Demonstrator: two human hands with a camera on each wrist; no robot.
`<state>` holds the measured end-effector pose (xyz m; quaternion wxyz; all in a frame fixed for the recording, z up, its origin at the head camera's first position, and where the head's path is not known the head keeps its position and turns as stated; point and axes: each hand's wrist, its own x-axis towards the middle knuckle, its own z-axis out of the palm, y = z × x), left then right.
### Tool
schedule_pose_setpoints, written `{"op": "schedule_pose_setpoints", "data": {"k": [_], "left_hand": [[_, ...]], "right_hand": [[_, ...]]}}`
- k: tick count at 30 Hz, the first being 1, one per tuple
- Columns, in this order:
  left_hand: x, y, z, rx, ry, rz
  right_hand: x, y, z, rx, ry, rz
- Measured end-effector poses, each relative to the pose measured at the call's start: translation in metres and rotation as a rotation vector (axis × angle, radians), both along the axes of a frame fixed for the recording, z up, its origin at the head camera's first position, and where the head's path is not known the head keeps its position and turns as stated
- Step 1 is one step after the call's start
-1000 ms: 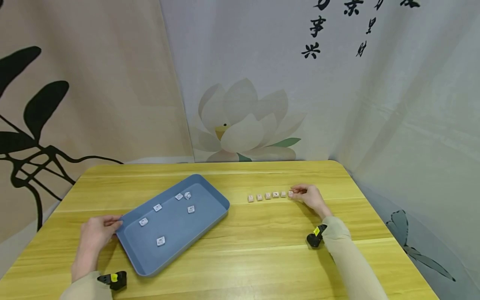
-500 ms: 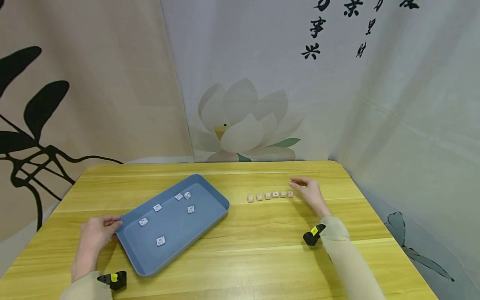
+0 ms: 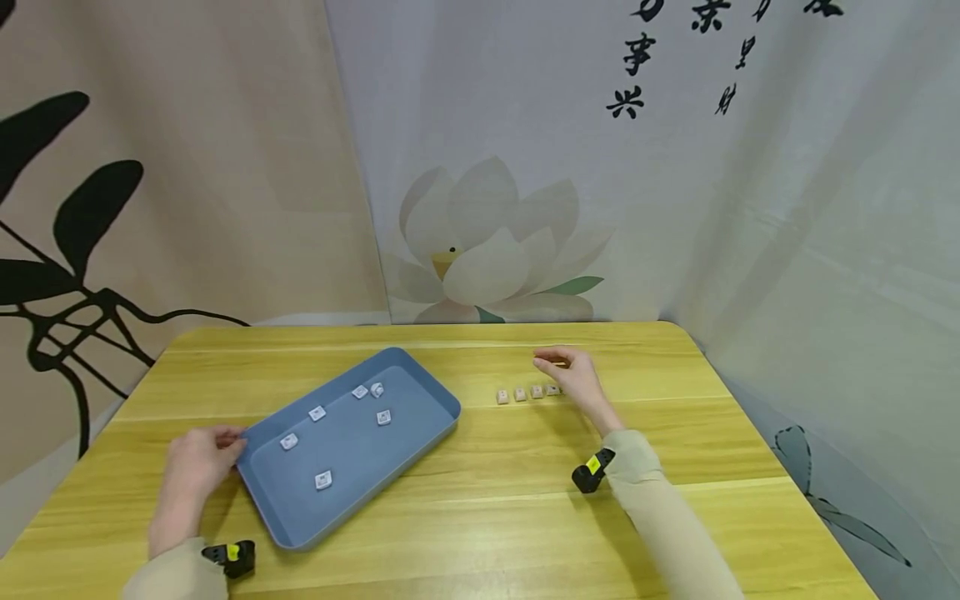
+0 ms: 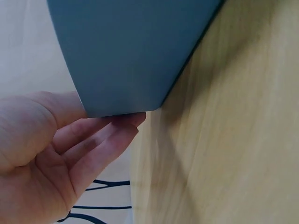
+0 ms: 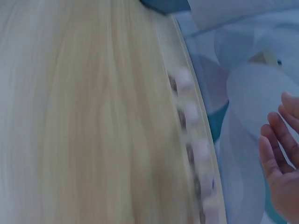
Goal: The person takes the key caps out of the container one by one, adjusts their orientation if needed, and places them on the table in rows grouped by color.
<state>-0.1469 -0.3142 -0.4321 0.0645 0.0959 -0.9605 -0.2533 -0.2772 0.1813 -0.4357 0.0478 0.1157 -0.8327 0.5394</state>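
My left hand (image 3: 197,467) holds the left end of a blue rectangular tray (image 3: 352,467), thumb at its wall and fingertips against the end, as the left wrist view shows. Several small white keycap-like blocks (image 3: 323,480) with dark marks on top lie scattered inside the tray. To its right, a row of similar blocks (image 3: 521,394) stands on the table. My right hand (image 3: 576,379) is over the right end of that row, hiding part of it, with loosely bent fingers and nothing in them. The row appears blurred in the right wrist view.
The wooden table (image 3: 480,517) carries the tray and the row. Behind it hangs a pale curtain (image 3: 495,100) printed with a lotus and dark characters. Each wrist wears a small black device (image 3: 592,471).
My right hand has let go of the rightmost block in the row, lifted away and moved left over the row. My left hand stays at the tray, which keeps its place.
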Motion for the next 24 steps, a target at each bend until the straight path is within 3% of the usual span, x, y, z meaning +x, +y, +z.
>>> {"op": "schedule_pose_setpoints", "data": {"k": [3,8,17,22,24], "left_hand": [[0.001,0.001,-0.002,-0.018,0.03,-0.014],[0.004,0.003,-0.003,0.033,0.032,-0.033],[0.005,0.0,-0.001,0.146,-0.046,-0.052],[0.005,-0.005,-0.006,0.228,-0.083,-0.055],[0.005,-0.007,-0.006,0.242,-0.093,-0.056]], "right_hand": [[0.003,-0.017,0.005,0.004,-0.007,0.046],[0.009,-0.044,0.012,0.006,-0.023,0.128],[0.02,-0.09,0.014,-0.019,-0.053,0.284],[0.041,-0.115,0.037,-0.005,-0.084,0.376],[0.045,-0.126,0.039,0.003,-0.102,0.402]]}}
